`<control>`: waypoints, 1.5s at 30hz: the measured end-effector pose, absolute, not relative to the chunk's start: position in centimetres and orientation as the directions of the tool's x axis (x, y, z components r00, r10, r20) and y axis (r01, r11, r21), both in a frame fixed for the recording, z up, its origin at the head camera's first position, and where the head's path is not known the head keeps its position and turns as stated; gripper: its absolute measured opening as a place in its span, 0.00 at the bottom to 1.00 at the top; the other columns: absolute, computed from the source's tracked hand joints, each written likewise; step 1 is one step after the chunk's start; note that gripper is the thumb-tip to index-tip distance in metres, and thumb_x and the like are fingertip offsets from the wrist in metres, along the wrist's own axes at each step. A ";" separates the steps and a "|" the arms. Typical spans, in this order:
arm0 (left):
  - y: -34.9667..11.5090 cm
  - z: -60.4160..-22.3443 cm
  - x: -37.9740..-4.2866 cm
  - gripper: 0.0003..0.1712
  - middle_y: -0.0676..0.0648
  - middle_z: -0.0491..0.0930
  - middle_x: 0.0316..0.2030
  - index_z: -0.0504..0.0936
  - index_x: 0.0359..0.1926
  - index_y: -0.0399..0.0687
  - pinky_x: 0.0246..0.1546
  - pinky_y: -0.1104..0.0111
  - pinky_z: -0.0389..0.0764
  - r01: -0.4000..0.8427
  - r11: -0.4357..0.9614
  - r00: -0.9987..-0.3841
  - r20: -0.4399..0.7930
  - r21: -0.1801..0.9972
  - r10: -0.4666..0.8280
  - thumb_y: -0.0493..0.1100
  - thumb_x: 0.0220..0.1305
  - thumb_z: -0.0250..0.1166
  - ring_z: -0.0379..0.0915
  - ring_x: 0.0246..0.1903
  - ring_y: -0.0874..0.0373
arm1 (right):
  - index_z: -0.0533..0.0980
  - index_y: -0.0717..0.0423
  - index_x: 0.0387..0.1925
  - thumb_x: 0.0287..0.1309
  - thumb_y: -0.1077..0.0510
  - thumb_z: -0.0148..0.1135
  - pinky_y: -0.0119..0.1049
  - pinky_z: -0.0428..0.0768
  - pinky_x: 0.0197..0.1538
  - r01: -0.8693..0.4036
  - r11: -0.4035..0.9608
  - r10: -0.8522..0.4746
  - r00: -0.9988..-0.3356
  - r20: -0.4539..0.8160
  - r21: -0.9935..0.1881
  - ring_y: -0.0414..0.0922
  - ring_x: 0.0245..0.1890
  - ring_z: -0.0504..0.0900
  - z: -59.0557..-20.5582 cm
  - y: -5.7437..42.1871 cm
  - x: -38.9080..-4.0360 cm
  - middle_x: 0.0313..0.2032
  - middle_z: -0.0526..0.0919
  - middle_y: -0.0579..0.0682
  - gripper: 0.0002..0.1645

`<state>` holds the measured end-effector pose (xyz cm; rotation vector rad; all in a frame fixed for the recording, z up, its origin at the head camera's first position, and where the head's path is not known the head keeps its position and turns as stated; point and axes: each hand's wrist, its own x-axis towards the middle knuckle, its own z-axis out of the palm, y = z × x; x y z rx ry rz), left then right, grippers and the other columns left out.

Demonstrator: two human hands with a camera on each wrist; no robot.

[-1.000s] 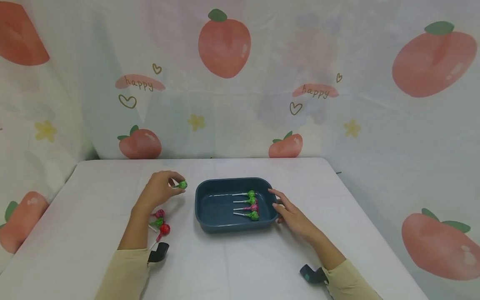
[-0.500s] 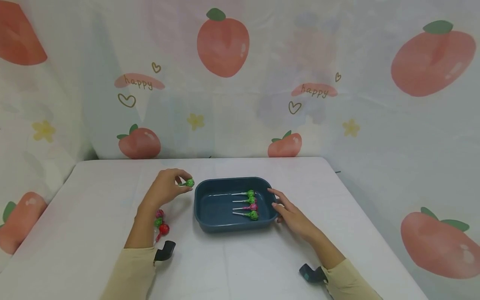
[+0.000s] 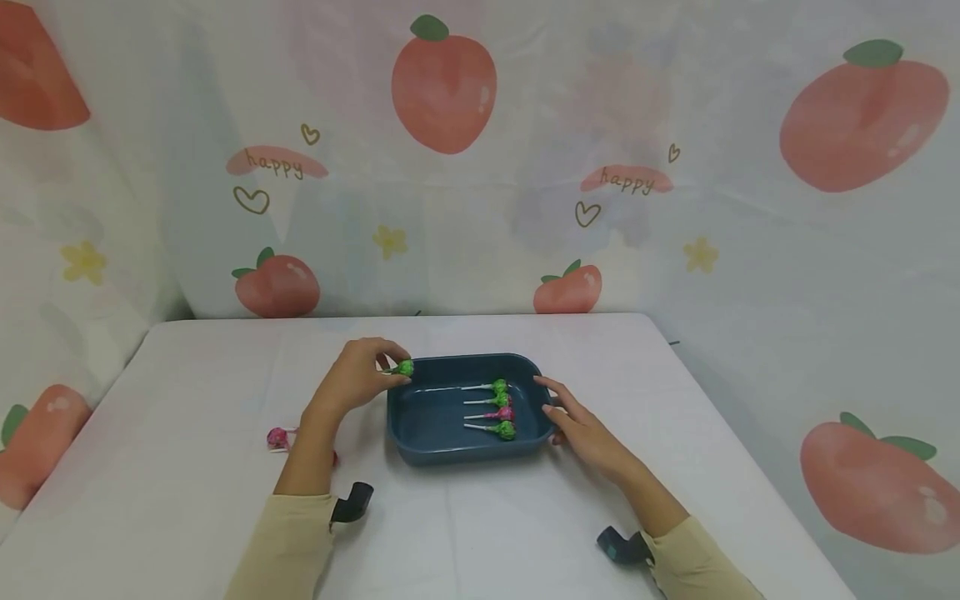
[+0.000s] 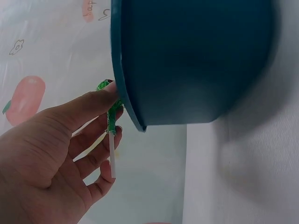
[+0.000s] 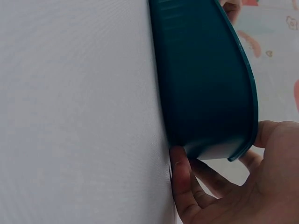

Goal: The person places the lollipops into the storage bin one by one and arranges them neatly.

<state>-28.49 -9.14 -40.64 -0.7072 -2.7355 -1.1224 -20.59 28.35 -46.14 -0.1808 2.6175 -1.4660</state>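
My left hand [image 3: 360, 372] pinches a green-wrapped lollipop [image 3: 406, 367] between thumb and fingers at the left end of a dark blue tray [image 3: 427, 457]. In the left wrist view, the lollipop's white stick [image 4: 112, 156] points down along the fingers, and its head is partly covered by the thumb and the tray rim. My right hand [image 3: 588, 432] holds the tray's right end, with fingertips at the rim and others low against the outer wall [image 5: 201, 116]. Inside the tray, several lollipops [image 3: 504, 430], green and pink, lie in a column with sticks pointing left.
A pink lollipop [image 3: 277, 438] lies on the white tablecloth [image 3: 187, 433] left of my left forearm. A bit of red [image 3: 335, 458] shows at the forearm's other side; the forearm hides the rest. A fruit-printed curtain [image 3: 480, 242] hangs behind the table.
My left hand has carried the green lollipop rightwards, from left of the tray to its left rim. The forearm now covers most of the loose lollipops. My right hand stays at the tray.
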 end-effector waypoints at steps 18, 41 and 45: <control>-5.9 -41.2 -28.1 0.15 0.52 0.83 0.37 0.90 0.47 0.46 0.35 0.66 0.79 0.440 0.615 -0.886 0.202 0.654 0.418 0.39 0.59 0.79 0.74 0.35 0.55 | 0.59 0.33 0.78 0.82 0.45 0.47 0.44 0.74 0.46 -0.053 0.504 -0.185 -0.981 -0.048 -0.862 0.50 0.37 0.79 -46.2 28.3 -20.7 0.64 0.70 0.61 0.29; -1.2 -42.0 -26.3 0.14 0.57 0.83 0.36 0.90 0.47 0.50 0.33 0.65 0.76 0.528 0.548 -0.814 0.205 0.649 0.543 0.42 0.60 0.79 0.73 0.33 0.60 | 0.59 0.33 0.78 0.82 0.46 0.47 0.44 0.74 0.46 -0.055 0.496 -0.182 -0.982 -0.042 -0.867 0.50 0.38 0.78 -46.3 28.3 -20.4 0.64 0.69 0.62 0.29; -0.5 -42.0 -26.1 0.14 0.57 0.83 0.35 0.90 0.47 0.49 0.30 0.67 0.75 0.535 0.536 -0.807 0.206 0.653 0.554 0.41 0.59 0.79 0.72 0.32 0.61 | 0.59 0.36 0.79 0.82 0.47 0.47 0.43 0.75 0.45 -0.064 0.487 -0.190 -0.981 -0.033 -0.871 0.50 0.38 0.78 -46.3 28.4 -20.4 0.65 0.70 0.62 0.29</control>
